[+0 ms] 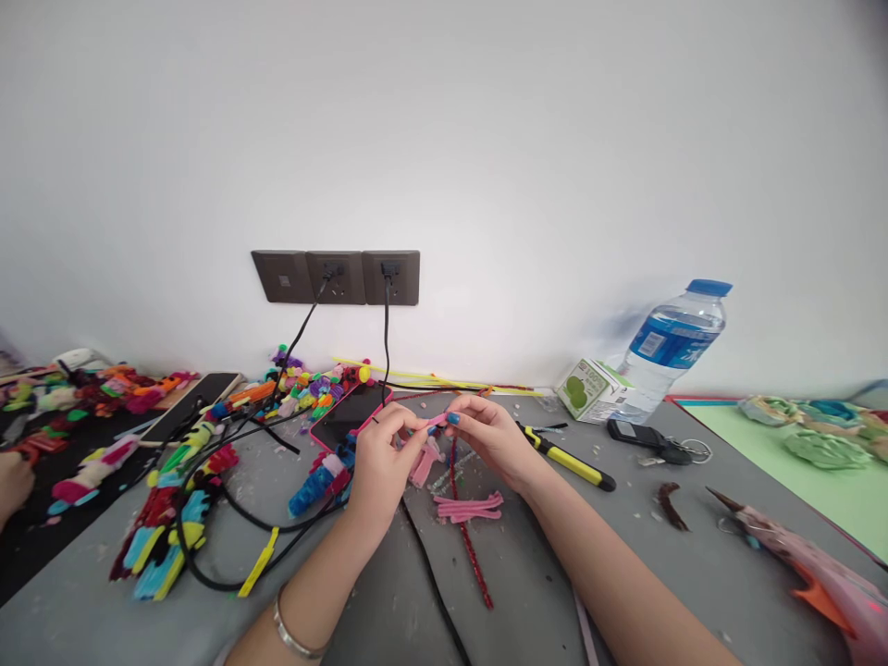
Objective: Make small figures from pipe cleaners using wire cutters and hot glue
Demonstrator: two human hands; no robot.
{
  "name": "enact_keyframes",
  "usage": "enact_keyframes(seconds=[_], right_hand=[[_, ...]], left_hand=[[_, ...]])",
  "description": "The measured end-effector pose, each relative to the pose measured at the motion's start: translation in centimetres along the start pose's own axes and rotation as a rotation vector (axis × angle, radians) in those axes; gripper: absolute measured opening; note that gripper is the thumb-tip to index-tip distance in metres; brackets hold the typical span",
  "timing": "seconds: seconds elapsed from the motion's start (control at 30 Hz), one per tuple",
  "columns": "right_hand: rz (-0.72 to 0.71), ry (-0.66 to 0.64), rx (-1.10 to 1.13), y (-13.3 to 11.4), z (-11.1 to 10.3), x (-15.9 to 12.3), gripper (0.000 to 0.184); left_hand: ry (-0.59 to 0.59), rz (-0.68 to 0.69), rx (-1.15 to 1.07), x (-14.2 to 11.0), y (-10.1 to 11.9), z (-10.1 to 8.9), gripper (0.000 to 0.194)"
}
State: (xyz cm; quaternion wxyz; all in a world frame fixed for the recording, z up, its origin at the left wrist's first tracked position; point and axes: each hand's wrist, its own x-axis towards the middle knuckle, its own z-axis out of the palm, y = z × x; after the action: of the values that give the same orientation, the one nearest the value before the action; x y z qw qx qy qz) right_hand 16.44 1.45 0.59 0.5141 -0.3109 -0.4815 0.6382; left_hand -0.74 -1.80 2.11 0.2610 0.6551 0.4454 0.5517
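Between the fingertips of both hands is a short pink pipe cleaner [436, 420]. My left hand [388, 458] pinches its left end, and my right hand [489, 435], with blue nails, pinches the right end. Just below lie several cut pink pipe cleaner pieces [468, 507] in a small bundle, with more pink pieces [425, 462] partly hidden behind my left hand. A red glittery pipe cleaner [475, 564] runs beneath the bundle toward me. To the right of my right hand rests a yellow and black utility knife [569, 460].
Black cables [228, 583] loop across the left side near pipe-cleaner figures [166, 527] and a phone [351, 416]. At right stand a water bottle [670, 347] and a small carton [589, 388], beside keys [684, 451]. Another person's hand [14, 486] shows at far left.
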Motion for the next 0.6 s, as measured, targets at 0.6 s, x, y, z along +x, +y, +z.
enact_keyframes(seconds=[0.6], right_hand=[[-0.007, 0.023, 0.004, 0.16, 0.10, 0.04, 0.026]], left_hand=[[-0.142, -0.117, -0.031, -0.12, -0.61, 0.58, 0.014]])
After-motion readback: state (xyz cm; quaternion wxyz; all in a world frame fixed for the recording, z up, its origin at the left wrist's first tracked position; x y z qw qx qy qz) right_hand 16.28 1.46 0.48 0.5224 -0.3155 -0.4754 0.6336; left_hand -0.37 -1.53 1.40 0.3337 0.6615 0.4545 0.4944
